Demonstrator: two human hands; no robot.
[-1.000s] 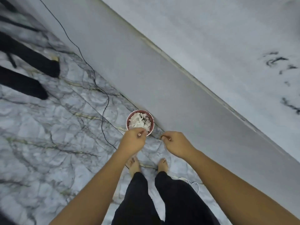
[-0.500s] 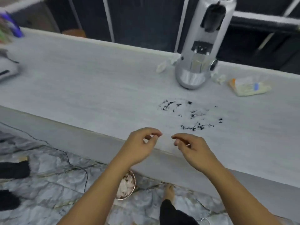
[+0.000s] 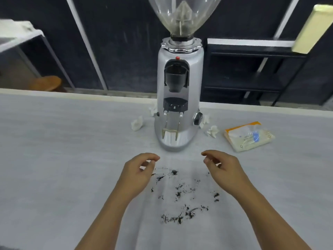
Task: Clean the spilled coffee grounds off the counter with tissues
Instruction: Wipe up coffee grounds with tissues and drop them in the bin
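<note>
Dark coffee grounds lie scattered on the pale grey counter, just in front of a silver coffee grinder. My left hand hovers over the left side of the spill, fingers loosely curled and holding nothing. My right hand hovers over the right side, also loosely curled and empty. A plastic pack of tissues lies to the right of the grinder. Crumpled white tissues sit beside the grinder, one on its left and one on its right.
Beyond the counter's far edge are dark wall panels and a black shelf unit. A brown stool stands at the back left. The grinder's clear hopper rises high above the counter.
My view has swung up from the floor and the tissue-filled bin to the counter. Both hands have risen from the bin and now hover over the grounds, spread further apart.
</note>
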